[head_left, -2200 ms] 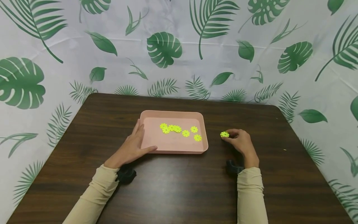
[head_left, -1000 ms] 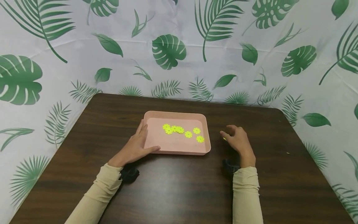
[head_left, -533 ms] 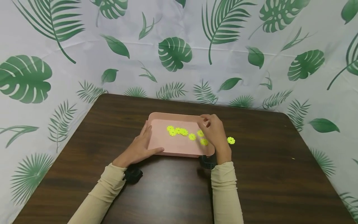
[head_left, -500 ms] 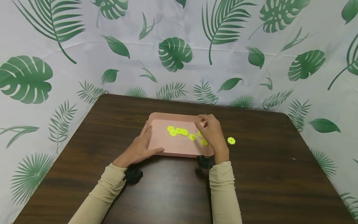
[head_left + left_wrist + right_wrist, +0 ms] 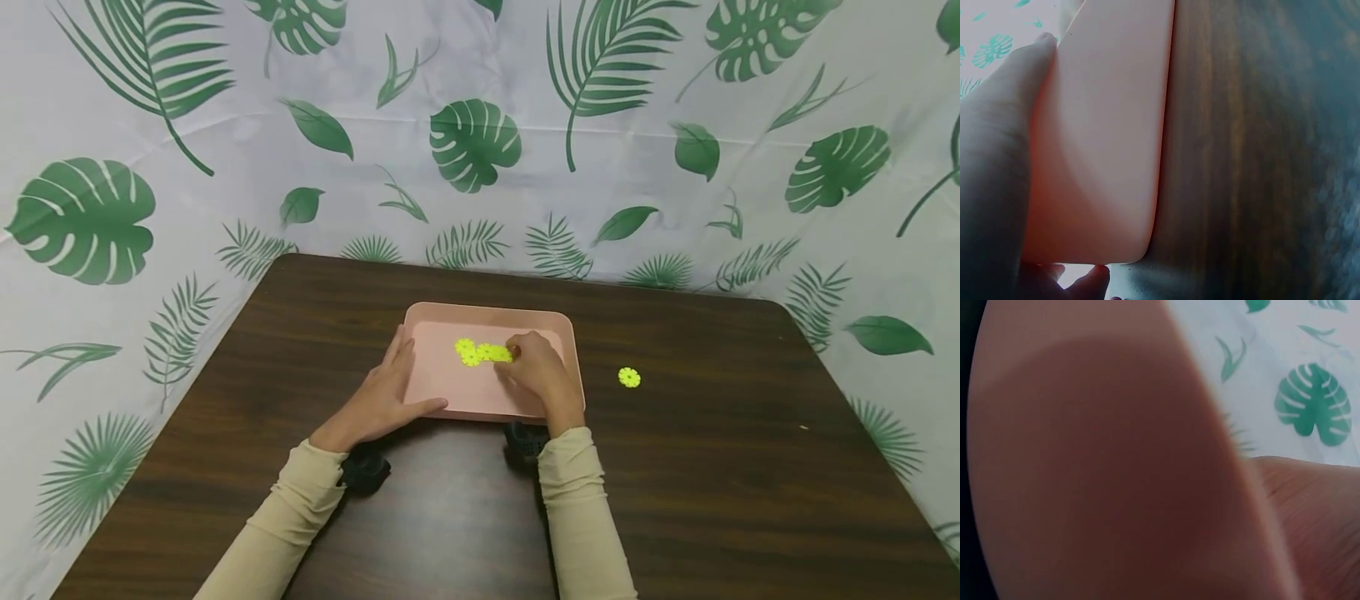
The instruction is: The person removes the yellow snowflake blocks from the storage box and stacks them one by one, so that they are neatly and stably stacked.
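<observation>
A pink tray lies on the table, with several yellow-green notched plastic discs bunched near its middle. My left hand spans the tray's near left corner, fingers straight along the left side and thumb along the near wall. In the left wrist view, the tray's wall fills the middle beside that hand. My right hand reaches into the tray, pinching a disc at the right end of the bunch. It hides the tray's right part. Only the tray's wall and part of the hand show in the right wrist view.
One more yellow-green disc lies flat on the dark wood table, right of the tray. A tiny pale scrap is farther right. A leaf-patterned cloth hangs behind the table.
My right hand let go of a disc on the table right of the tray, then moved left into the tray to the bunched discs. My left hand stayed at the tray's corner.
</observation>
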Motion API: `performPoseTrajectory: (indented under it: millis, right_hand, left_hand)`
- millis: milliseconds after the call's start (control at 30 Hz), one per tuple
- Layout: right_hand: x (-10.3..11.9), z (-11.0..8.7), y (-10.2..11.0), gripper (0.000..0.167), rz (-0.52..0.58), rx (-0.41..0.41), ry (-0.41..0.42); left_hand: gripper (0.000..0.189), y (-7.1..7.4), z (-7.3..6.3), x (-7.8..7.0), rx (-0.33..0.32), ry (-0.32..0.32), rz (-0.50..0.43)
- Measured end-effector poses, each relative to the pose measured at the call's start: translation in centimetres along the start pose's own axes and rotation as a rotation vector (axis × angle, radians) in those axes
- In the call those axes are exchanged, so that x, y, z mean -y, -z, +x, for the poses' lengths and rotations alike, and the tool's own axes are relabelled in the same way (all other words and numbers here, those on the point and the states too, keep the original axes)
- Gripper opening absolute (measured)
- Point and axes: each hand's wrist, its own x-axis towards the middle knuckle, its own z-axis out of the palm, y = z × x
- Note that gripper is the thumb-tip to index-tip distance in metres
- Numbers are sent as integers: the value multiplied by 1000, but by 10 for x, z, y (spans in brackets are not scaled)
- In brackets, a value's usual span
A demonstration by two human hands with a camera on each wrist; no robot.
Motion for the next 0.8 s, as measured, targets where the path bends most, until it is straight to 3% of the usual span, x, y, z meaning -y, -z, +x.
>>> performPoseTrajectory:
  millis: [100, 300, 800]
  right_hand:
    - [-4, 1, -1, 15, 14, -2, -11]
    - [-6, 1, -1, 29, 28, -10, -18]
    - [-7, -1, -7, 36, 51, -45, -49]
  left_hand:
    - [117, 1, 0, -1, -3, 3, 0]
    - [117, 2, 1, -2, 4, 11, 6]
    - [116, 1, -2, -2, 19, 18, -2]
